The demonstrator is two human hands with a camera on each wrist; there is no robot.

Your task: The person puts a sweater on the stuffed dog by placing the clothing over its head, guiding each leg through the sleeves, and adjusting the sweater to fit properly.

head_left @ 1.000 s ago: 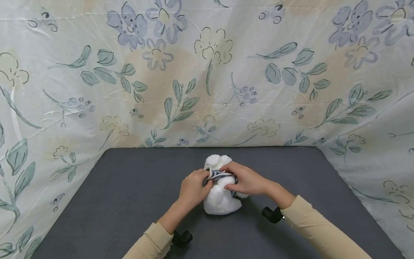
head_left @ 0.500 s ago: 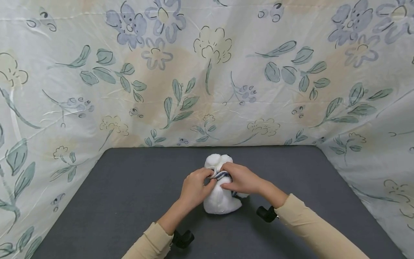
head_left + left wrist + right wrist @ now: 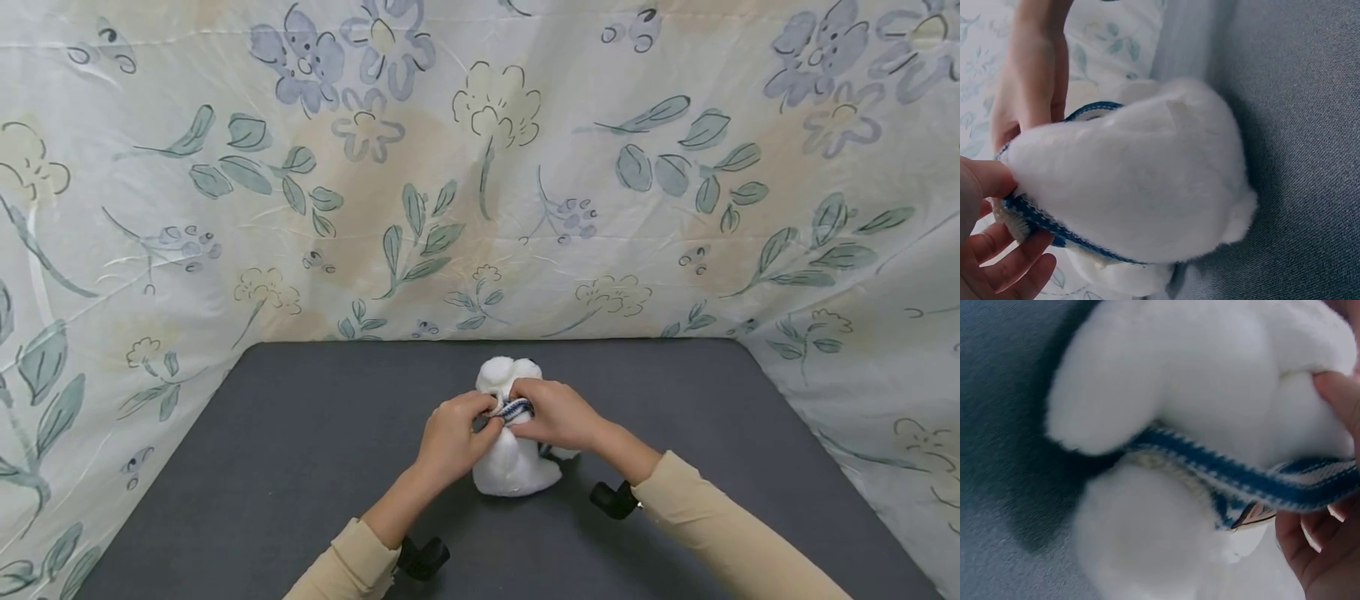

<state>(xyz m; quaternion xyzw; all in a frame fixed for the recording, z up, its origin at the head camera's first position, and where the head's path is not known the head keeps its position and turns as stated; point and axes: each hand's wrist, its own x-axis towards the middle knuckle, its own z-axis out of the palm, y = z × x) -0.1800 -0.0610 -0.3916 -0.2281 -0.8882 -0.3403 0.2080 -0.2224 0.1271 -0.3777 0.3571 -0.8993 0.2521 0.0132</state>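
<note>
A white plush toy (image 3: 517,471) sits on the dark table, its rounded back (image 3: 1129,181) toward me in the left wrist view. Around its upper body runs a blue-and-white knitted garment (image 3: 1229,469), bunched between the two hands. The left hand (image 3: 453,433) pinches the garment's edge between thumb and fingers on the toy's left side. On the other side the right hand (image 3: 562,415) holds the knit, thumb near the toy's body and fingers behind the band. The toy's front is mostly hidden in the head view.
The dark grey tabletop (image 3: 300,450) spreads around the toy on all sides. Behind and beside it hangs a floral cloth (image 3: 495,167). Each wrist carries a black camera, such as the one under the right sleeve (image 3: 613,500).
Both hands have drawn closer together, the right one shifting left along the toy. The knitted band between them looks shorter and more bunched. The toy stays in place.
</note>
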